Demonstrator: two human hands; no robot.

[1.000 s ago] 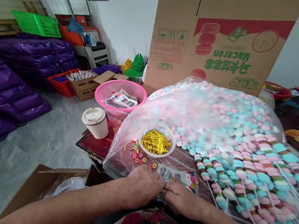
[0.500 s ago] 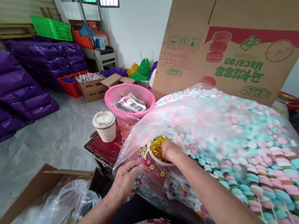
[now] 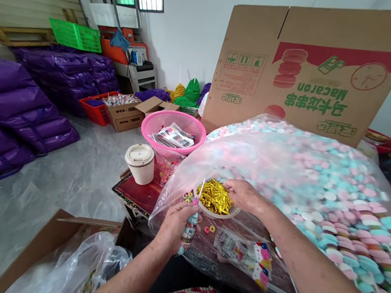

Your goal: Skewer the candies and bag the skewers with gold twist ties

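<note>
My left hand [image 3: 175, 222] is closed around the gathered neck of a wrapped marshmallow skewer [image 3: 188, 234]; its white stick points up and the printed clear bag hangs below my fingers. My right hand [image 3: 245, 196] is over the right rim of a white bowl [image 3: 217, 215], fingertips pinched together. Whatever sits in that pinch is too small to make out. Short gold twist ties [image 3: 215, 197] fill the bowl. Small ring candies [image 3: 209, 229] lie in front of it, and flat printed bags [image 3: 237, 247] rest on the plastic sheet to the right.
Pink and blue marshmallow skewers [image 3: 360, 232] under clear plastic [image 3: 261, 152] cover the right side. Behind stands a large carton [image 3: 257, 37]. A lidded cup [image 3: 140, 165] and pink basket [image 3: 146, 124] are left of the bowl. An open box [image 3: 30, 239] is at lower left.
My right hand has lifted out of the twist ties to the bowl's right side. The left hand has shifted slightly right, and the wrapped skewer now shows more fully.
</note>
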